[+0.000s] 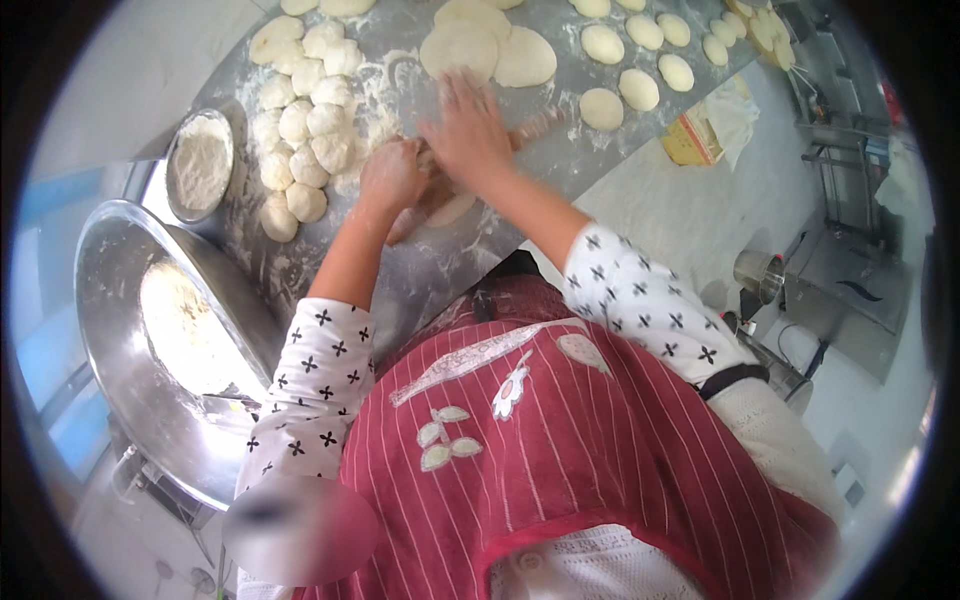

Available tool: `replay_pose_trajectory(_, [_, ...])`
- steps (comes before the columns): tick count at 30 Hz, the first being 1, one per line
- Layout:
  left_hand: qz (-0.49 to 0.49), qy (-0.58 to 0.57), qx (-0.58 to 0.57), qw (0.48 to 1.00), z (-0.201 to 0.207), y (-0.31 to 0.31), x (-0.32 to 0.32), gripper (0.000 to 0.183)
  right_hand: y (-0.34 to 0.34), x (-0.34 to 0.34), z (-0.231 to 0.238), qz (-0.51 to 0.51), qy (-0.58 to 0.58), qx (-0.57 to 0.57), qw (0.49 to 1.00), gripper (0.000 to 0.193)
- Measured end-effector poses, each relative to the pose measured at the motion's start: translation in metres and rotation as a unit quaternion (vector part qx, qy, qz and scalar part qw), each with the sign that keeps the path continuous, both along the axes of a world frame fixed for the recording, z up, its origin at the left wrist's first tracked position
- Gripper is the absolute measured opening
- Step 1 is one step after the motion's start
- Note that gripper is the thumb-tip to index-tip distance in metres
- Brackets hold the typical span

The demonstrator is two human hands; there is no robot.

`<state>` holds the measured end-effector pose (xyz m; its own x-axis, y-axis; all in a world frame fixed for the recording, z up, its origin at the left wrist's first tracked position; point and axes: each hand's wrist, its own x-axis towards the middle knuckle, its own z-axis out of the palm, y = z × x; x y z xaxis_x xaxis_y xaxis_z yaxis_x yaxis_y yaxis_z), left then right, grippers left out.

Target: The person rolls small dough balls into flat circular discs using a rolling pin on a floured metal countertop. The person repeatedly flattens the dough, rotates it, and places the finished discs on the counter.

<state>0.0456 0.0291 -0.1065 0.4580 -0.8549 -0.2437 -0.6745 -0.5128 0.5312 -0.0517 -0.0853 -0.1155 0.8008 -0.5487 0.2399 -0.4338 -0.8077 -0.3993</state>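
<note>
Bright, pale light fills the scene; its source lies out of view. Glare is strongest at left, where the steel basin shines and the flour inside burns out to white. The tabletop reads as duller grey with a soft sheen, while the floor looks washed out. Shadows are soft. The right hand and the pin are smeared by blur; the apron is clearer. An oval blurred patch covers the lower left. The fisheye bends edges toward a black, bluish-fringed rim, and the far right is soft.
</note>
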Motion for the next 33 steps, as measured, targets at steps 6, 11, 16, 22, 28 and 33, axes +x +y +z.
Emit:
replay_pose_trajectory(6, [0.184, 0.094, -0.053, 0.977, -0.002, 0.027, -0.031, 0.033, 0.035, -0.1, 0.016, -0.019, 0.103, -0.001, 0.994, 0.067])
replay_pose_trajectory(11, [0.045, 0.021, 0.052, 0.997, 0.013, -0.013, -0.012, 0.022, -0.008, 0.019, -0.006, -0.037, -0.009, -0.045, 0.998, 0.068])
replay_pose_trajectory(16, [0.07, -0.044, -0.047, 0.995, -0.002, 0.006, -0.007, 0.024, 0.008, -0.019, -0.004, 0.027, 0.029, 0.025, 0.999, 0.069])
replay_pose_trajectory(22, [0.107, 0.067, -0.005, 0.992, 0.006, 0.02, -0.036, 0.038, 0.027, -0.093, 0.004, 0.011, 0.111, -0.011, 0.994, 0.07])
replay_pose_trajectory(28, [0.054, 0.017, 0.023, 0.998, 0.005, -0.005, 0.004, 0.025, -0.003, 0.019, -0.003, 0.001, 0.012, -0.01, 1.0, 0.069])
replay_pose_trajectory(33, [0.26, 0.059, -0.148, 0.952, -0.021, 0.034, -0.022, 0.024, 0.032, -0.088, 0.014, 0.031, 0.129, -0.001, 0.991, 0.065])
